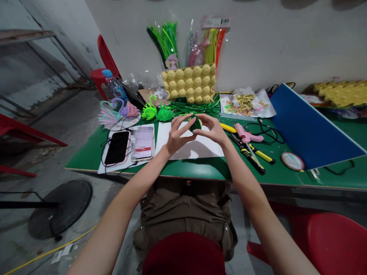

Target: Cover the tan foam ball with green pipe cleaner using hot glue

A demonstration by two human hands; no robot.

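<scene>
Both hands — left hand (175,134) and right hand (210,129) — close their grip on a green fuzzy ball (196,123) above white paper (197,149) on the tabletop (86,154).

2 phones (129,146) lie left of the paper sheet (197,147), pliers (248,152) right.

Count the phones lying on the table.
2: a black-screened phone at the table's left, and a lit phone just right of it, both left of the left hand.
</scene>
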